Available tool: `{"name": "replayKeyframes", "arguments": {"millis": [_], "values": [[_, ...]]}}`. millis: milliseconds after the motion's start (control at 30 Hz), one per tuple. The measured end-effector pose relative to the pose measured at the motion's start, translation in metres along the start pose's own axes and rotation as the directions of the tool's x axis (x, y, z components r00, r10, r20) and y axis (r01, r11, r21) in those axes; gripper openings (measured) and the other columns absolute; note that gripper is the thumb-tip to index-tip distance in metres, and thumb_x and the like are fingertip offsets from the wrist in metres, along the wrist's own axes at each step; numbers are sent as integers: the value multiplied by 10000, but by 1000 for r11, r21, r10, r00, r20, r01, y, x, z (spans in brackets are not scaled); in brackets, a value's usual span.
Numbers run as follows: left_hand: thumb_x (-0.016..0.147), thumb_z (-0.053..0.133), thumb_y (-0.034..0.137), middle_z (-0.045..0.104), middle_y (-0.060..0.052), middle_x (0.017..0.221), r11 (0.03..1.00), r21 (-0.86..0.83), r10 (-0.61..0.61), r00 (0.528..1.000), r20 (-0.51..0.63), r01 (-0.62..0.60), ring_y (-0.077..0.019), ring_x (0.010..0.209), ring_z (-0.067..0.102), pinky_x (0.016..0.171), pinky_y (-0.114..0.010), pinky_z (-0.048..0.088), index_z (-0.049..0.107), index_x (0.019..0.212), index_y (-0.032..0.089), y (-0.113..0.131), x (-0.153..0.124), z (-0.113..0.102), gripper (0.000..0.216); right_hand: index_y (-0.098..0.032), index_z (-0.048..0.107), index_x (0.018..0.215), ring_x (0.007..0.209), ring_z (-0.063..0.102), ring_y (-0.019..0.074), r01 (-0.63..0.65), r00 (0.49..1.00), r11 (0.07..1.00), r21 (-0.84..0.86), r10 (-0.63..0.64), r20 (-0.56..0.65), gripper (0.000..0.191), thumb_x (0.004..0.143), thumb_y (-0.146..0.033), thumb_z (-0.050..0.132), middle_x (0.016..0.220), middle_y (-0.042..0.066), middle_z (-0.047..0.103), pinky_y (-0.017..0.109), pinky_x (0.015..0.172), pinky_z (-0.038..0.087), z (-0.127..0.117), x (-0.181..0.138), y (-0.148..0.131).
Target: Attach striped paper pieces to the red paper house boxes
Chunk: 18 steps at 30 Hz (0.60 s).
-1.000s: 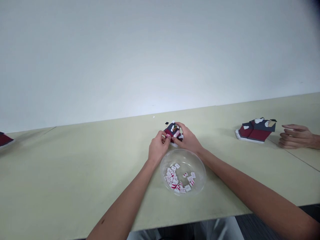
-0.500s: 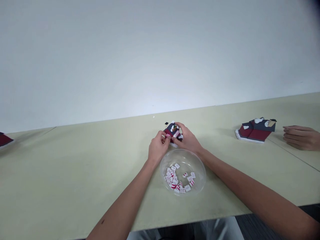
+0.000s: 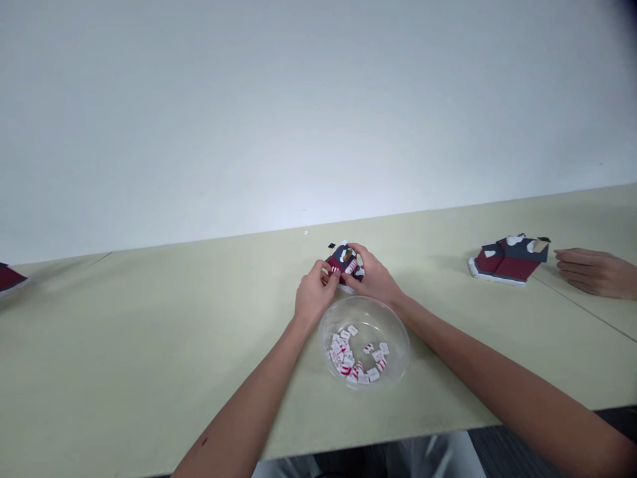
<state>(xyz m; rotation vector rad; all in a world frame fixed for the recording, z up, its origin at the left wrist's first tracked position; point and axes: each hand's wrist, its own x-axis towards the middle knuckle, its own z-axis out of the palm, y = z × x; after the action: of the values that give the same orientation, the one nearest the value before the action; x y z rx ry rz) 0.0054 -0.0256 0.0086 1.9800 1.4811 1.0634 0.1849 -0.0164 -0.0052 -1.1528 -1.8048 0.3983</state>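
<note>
A clear plastic bowl point(image 3: 365, 298) sits on the pale green counter point(image 3: 149, 358), right in front of the person. Loose in its bottom lies a scatter of small white tiles point(image 3: 348, 357) with red stripes, bunched mostly toward the left side, with a few lying apart on the right.

Just beyond the bowl, a small model house point(image 3: 343, 260) sits between the person's hands. It has dark red walls, a dark grey roof, and white patches on top, on a pale base that shows beneath it. Red-and-white striped pieces like those in the bowl sit on its near side, right by the fingers.

The left hand point(image 3: 313, 295) and right hand point(image 3: 373, 277) close in on it from either side, and both sets of fingers point(image 3: 352, 252) are curled around and pressed against it, grasping the model. Much of it is hidden behind them, so its long axis is hard to judge; it seems to run roughly side to side, with the red wall facing the person.

A small black piece point(image 3: 332, 245) lies just beyond it. Off to the right, a similar house point(image 3: 507, 262) stands near a co-worker's relaxed hand point(image 3: 594, 273), and a red edge of another point(image 3: 7, 279) shows at the far left.
</note>
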Motion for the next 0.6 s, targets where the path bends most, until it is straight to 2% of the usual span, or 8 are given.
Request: {"name": "replayKeyframes", "arguments": {"millis": [200, 600], "values": [[904, 547, 424, 645, 37, 684, 1000, 11, -2, 1000, -2, 2, -137, 608, 554, 564, -230, 330, 556, 916, 247, 1, 0, 0, 179, -263, 386, 1452, 1268, 534, 275, 33, 999, 998, 49, -35, 32, 659, 844, -333, 632, 1420, 105, 528, 441, 1014, 484, -3, 1, 2], [899, 546, 444, 638, 30, 680, 1000, 14, -14, 1000, 3, 14, -141, 612, 558, 567, -237, 330, 556, 878, 237, 4, 0, -3, 208, -260, 389, 1440, 1231, 559, 280, 22, 999, 999, 49, -24, 44, 656, 841, -330, 647, 1370, 112, 562, 446, 987, 489, -5, 1, 3]]}}
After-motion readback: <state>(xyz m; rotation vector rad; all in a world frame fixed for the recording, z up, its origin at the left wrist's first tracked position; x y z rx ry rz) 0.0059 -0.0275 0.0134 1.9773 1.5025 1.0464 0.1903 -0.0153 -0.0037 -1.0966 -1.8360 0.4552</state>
